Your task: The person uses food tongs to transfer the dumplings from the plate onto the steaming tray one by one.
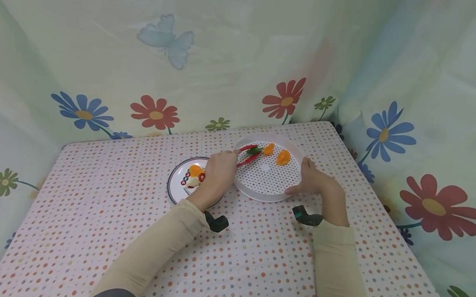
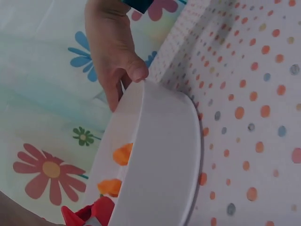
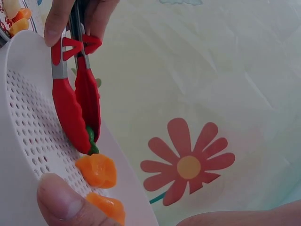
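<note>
My left hand [image 1: 220,172] holds a pair of red-tipped tongs [image 3: 70,110] over a round white sieve [image 1: 260,184]. Something green [image 3: 91,141] shows between the tong tips; whether they squeeze it I cannot tell. Beside the tips lies an orange pepper [image 3: 99,170], with a second orange pepper [image 1: 283,157] a little to its right on the perforated bottom. My right hand [image 1: 313,179] grips the sieve's rim at the right, its thumb on the near side. In the left wrist view, that thumb and the fingers straddle the wall [image 2: 160,146].
Left of the sieve sits a patterned white plate [image 1: 175,183], partly behind my left hand and forearm. It bears an orange piece [image 1: 195,170] and a pale one. A dotted cloth [image 1: 258,254] covers the table; flowered curtains [image 1: 225,56] hang behind and at the sides.
</note>
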Tool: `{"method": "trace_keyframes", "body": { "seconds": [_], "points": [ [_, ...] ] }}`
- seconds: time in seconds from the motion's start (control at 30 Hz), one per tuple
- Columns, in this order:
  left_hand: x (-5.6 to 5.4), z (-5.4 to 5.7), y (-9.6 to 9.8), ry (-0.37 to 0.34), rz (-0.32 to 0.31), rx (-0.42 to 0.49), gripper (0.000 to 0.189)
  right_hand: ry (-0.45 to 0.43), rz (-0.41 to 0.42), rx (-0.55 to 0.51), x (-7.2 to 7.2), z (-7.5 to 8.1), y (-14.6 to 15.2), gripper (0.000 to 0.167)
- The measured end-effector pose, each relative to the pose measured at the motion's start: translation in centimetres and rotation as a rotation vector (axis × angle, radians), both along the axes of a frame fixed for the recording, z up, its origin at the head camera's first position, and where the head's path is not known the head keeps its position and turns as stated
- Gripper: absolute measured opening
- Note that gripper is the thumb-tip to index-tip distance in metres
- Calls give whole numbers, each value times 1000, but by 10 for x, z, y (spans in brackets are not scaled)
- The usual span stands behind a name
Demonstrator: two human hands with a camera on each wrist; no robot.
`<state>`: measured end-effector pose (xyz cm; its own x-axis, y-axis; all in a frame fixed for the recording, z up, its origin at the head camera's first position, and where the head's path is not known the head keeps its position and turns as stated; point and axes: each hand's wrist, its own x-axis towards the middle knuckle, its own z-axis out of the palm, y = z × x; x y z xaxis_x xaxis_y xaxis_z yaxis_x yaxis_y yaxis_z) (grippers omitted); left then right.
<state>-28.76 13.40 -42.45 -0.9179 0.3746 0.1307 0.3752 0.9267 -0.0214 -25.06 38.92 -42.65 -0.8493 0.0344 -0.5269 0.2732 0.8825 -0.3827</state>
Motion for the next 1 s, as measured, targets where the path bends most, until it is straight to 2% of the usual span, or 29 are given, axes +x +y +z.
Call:
{"method": "trace_keyframes", "body": {
  "seconds": [0.13, 0.27, 0.4, 0.5, 0.63, 0.73, 0.83, 1.0],
  "points": [
    [-4, 3, 3, -34, 3, -24, 24, 2, 18, -2, -1, 2, -6, 129],
    [-6, 5, 4, -85, 27, -33, 24, 8, 30, 9, -3, 1, -10, 130],
    [-6, 4, 1, -104, 46, -1, 27, 9, 35, 21, -5, -2, -12, 130],
    [-5, 3, -3, -113, 51, 32, 36, 12, 40, 26, -5, -4, -13, 130],
    [-1, 3, -9, -138, 60, 75, 61, 12, 34, 25, -6, -8, -13, 130],
    [4, 6, -16, -155, 75, 134, 76, 8, 27, 17, -6, -10, -11, 132],
    [15, 11, -28, -152, 91, 231, 86, 15, 29, -6, -5, -11, -7, 135],
    [43, 14, -69, -66, 98, 363, 92, 33, 40, -18, -5, -9, 2, 137]
  ]
}}
